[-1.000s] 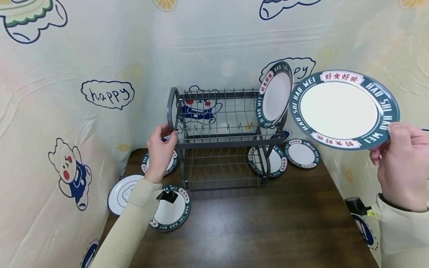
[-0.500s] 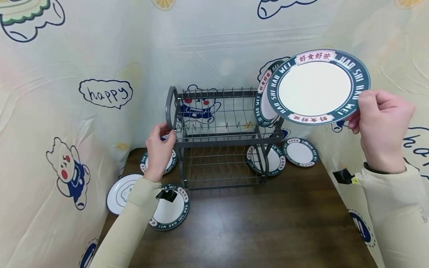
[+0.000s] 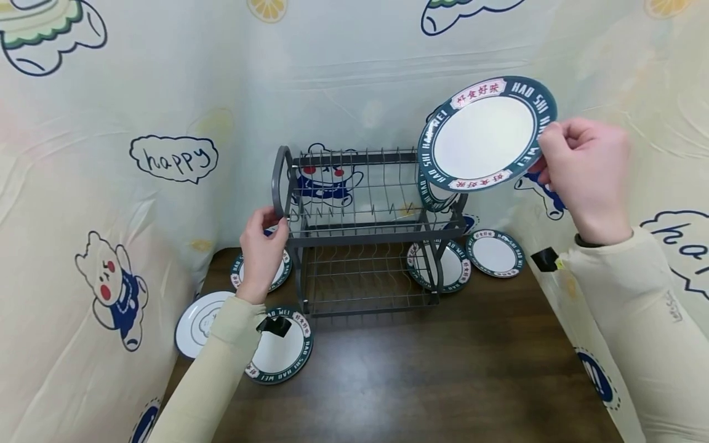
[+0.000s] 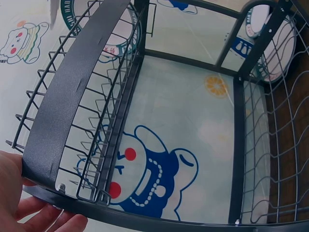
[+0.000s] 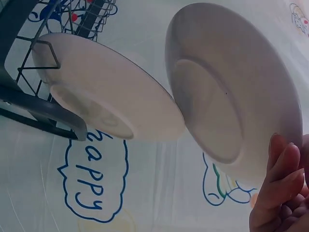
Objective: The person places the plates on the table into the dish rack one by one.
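A two-tier dark grey dish rack (image 3: pixel 376 235) stands at the back of the table. My left hand (image 3: pixel 261 252) grips the rack's left end frame, thumb in front; the left wrist view shows the fingers (image 4: pixel 43 217) around the dark bar. My right hand (image 3: pixel 589 175) pinches the right rim of a white plate (image 3: pixel 482 135) with a green lettered border. That plate is tilted in the air above the rack's right end. Behind it, a matching plate (image 3: pixel 437 195) stands in the upper tier, mostly hidden in the head view. The right wrist view shows both plates' white undersides.
Two green-rimmed plates lie at the right, one behind the lower tier (image 3: pixel 451 271) and one beside it (image 3: pixel 495 253). At the left lie an upturned white plate (image 3: pixel 196 323) and two more green-rimmed plates (image 3: pixel 279 351). Patterned cloth surrounds the brown table (image 3: pixel 388 375).
My right hand has carried the plate leftward and up, from right of the rack to over its right end, tilting it more. My left hand has stayed on the rack.
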The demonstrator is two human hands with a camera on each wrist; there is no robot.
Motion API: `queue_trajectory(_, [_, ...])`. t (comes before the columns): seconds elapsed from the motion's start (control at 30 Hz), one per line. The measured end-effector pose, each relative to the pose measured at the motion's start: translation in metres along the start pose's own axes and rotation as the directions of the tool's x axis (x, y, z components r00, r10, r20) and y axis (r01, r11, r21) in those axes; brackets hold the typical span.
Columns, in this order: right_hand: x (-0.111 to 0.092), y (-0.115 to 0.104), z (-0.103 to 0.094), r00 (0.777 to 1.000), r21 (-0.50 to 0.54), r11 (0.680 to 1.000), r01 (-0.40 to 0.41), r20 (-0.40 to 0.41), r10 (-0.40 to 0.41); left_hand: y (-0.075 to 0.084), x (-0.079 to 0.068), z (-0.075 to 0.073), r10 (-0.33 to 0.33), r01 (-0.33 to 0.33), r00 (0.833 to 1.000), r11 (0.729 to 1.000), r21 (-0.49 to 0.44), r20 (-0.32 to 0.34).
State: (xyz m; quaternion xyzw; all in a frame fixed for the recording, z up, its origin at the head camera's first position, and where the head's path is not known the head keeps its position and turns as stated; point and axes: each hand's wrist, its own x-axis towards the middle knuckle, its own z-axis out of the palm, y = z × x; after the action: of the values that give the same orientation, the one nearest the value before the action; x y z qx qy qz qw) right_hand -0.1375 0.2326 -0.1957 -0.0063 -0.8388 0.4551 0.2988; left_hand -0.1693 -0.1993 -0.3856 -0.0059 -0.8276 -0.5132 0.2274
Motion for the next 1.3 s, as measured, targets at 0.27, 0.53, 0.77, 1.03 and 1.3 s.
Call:
queue_trajectory(0.27, [0.014,0.001,0.017,0.991,-0.14,0.982,0.129,0.063,-0.121,-0.001,0.0,-0.001,0.013,-0.013,1.0,1.0,0.004,-0.005])
queue_trajectory(0.53, [0.019,-0.004,0.03,0.961,-0.273,0.921,0.277,0.091,-0.262,0.0,-0.001,-0.001,0.011,-0.011,1.0,1.0,0.013,-0.004])
queue_trajectory(0.77, [0.029,-0.006,0.043,0.883,-0.387,0.796,0.465,0.132,-0.451,-0.001,-0.001,0.0,0.011,-0.011,1.0,1.0,0.025,-0.009])
queue_trajectory(1.03, [0.036,-0.011,0.059,0.858,-0.449,0.733,0.512,0.225,-0.462,-0.001,-0.001,0.0,0.008,-0.008,1.0,1.0,0.024,-0.011])
queue_trajectory(1.3, [0.032,-0.012,0.073,0.861,-0.465,0.725,0.508,0.296,-0.414,-0.001,-0.001,0.001,0.006,-0.005,1.0,1.0,0.026,-0.013])
